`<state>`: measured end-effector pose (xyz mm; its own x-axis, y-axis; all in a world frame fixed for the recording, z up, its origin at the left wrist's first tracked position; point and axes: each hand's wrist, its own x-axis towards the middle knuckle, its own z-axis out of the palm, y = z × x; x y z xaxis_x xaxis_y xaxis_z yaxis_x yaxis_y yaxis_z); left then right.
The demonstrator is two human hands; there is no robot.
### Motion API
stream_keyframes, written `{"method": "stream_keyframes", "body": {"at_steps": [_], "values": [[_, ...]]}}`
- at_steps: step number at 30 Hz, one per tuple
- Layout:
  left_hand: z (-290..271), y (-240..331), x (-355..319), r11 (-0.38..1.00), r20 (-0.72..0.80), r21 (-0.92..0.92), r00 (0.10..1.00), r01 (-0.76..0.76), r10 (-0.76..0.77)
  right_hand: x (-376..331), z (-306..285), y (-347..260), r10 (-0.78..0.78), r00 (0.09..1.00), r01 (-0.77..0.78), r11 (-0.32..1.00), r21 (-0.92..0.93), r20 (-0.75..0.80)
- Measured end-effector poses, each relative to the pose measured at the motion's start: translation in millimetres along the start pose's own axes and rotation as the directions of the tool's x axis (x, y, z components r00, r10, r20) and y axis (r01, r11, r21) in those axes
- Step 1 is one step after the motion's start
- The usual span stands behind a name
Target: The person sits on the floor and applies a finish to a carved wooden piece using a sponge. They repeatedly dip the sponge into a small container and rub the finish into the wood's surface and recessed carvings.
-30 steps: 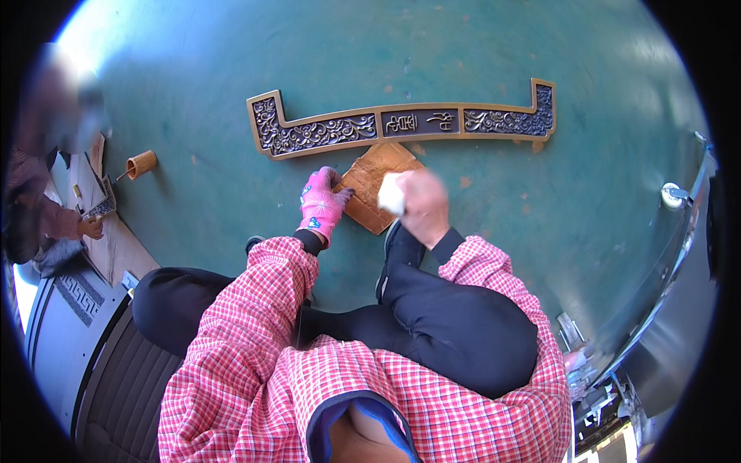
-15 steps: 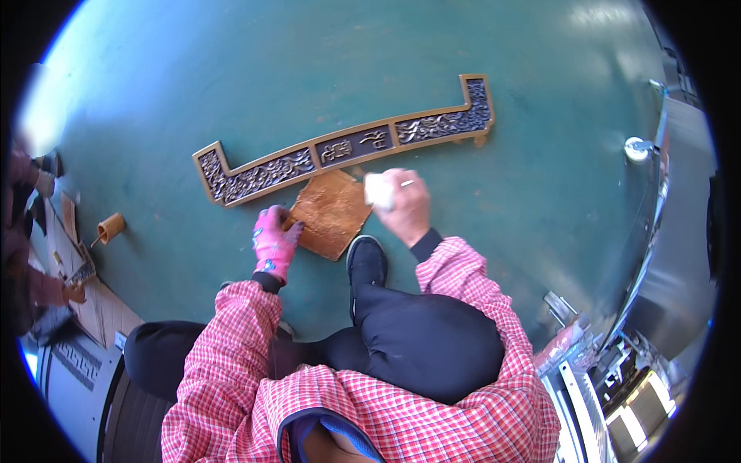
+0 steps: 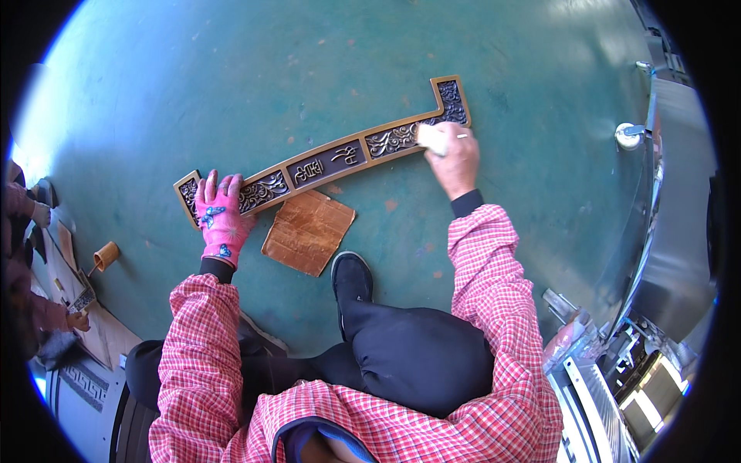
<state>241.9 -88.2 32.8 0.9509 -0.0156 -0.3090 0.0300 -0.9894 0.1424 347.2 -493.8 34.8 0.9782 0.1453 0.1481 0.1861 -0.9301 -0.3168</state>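
A long, slightly arched panel with a gold-brown frame, dark carved relief and upturned ends lies on the green surface. My left hand, in a pink glove with blue butterfly patches, holds the panel near its left end, fingers across the frame. That part of the carving is hidden under the glove. My bare right hand is closed around a white pad, which touches the carving toward the right end. What the pad is made of does not show. Below the panel's middle lies a worn, brown square sheet.
My dark shoe rests on the green floor below the sheet. At left stand a small tan cup with a stick in it and another person's hand. A white caster and metal parts line the right side.
My left hand has moved from the brown sheet up onto the panel's left end. The right hand has carried the white pad right and up onto the panel. In the picture, panel and sheet sit further left.
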Motion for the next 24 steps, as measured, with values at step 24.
{"method": "stream_keyframes", "body": {"at_steps": [24], "values": [[-1, -2, 6, 1.0, 0.024, -0.003, 0.999, -0.021, 0.021, 31, -21, 44, 0.104, 0.994, -0.104, 0.995, -0.014, 0.035]]}}
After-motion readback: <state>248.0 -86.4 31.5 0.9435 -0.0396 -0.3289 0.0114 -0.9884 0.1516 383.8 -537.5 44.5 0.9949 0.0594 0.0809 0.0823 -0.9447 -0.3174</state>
